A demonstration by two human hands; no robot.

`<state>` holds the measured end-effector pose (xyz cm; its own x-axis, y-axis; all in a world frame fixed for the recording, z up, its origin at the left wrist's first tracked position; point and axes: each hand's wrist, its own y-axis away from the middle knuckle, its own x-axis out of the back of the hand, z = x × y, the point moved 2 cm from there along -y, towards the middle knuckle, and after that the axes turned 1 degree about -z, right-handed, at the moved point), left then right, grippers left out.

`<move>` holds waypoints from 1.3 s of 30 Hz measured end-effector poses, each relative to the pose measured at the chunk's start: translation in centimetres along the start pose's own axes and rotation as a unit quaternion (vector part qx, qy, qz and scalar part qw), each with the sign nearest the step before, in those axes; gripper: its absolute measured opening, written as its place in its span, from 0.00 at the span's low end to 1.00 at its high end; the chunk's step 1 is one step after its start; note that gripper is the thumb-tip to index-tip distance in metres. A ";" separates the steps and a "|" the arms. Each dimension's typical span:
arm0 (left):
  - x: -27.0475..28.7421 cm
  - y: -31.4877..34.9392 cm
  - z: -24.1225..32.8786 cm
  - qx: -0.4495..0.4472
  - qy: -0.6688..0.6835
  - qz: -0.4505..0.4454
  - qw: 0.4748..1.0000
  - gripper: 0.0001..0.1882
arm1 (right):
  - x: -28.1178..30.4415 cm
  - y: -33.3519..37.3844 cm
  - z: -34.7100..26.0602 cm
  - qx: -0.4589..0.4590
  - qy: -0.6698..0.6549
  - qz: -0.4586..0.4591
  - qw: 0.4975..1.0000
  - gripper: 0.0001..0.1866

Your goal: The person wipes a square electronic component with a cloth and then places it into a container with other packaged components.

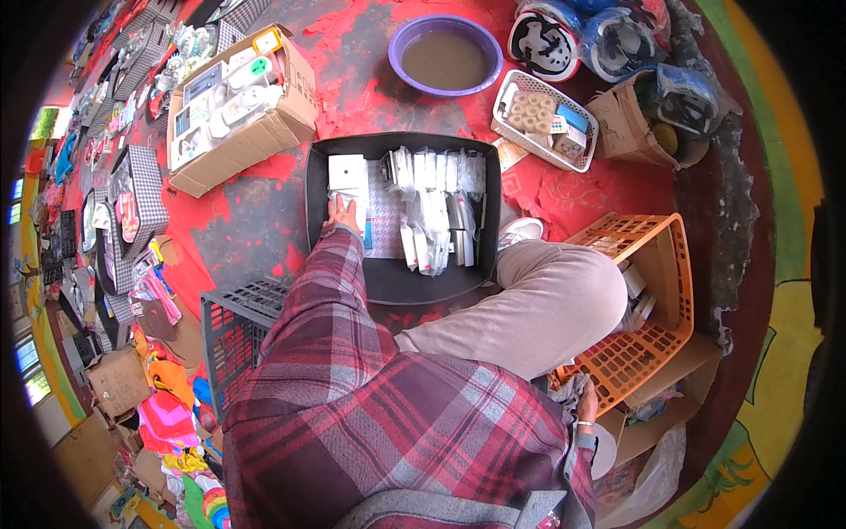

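A black fabric-lined box stands in front of me, holding rows of small white packages, several of them in clear plastic sleeves. My left hand reaches into its left side, fingers stretched out against a white boxed package; nothing shows in its grasp. A blue-edged packet lies beside that hand. Low on my right, my right hand is closed on a crumpled grey cloth, next to the orange plastic crate. My sleeve and body partly hide that hand.
A grey crate lies at my left. Beyond the box are a purple basin of murky water, a white basket with rolls, and a cardboard box of packaged goods. Helmets sit far right; patterned boxes line the left.
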<state>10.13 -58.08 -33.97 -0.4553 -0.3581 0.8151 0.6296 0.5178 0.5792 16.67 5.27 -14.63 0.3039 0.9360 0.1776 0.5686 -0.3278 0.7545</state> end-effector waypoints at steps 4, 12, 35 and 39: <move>-1.1 -1.7 -0.5 -0.015 -0.028 -0.043 0.999 0.43 | -1.5 1.4 -1.1 0.013 0.033 0.011 0.999 0.16; -1.9 -2.0 0.3 -0.030 -0.120 -0.008 0.992 0.35 | -3.8 2.3 -2.8 -0.012 0.048 0.030 0.998 0.17; -8.8 2.3 6.3 -0.283 -0.284 -0.321 0.858 0.22 | -2.0 1.0 -1.7 -0.018 -0.043 0.022 0.999 0.14; -7.4 1.9 7.8 -0.230 -0.182 -0.289 0.912 0.24 | -0.6 1.3 -0.8 -0.013 0.098 0.042 0.994 0.24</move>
<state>9.82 -48.41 -38.93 -0.9200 -0.1438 0.3646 0.3787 -0.0858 0.9215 16.56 4.35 -13.26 0.1929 0.9137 0.3577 0.5268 -0.4040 0.7478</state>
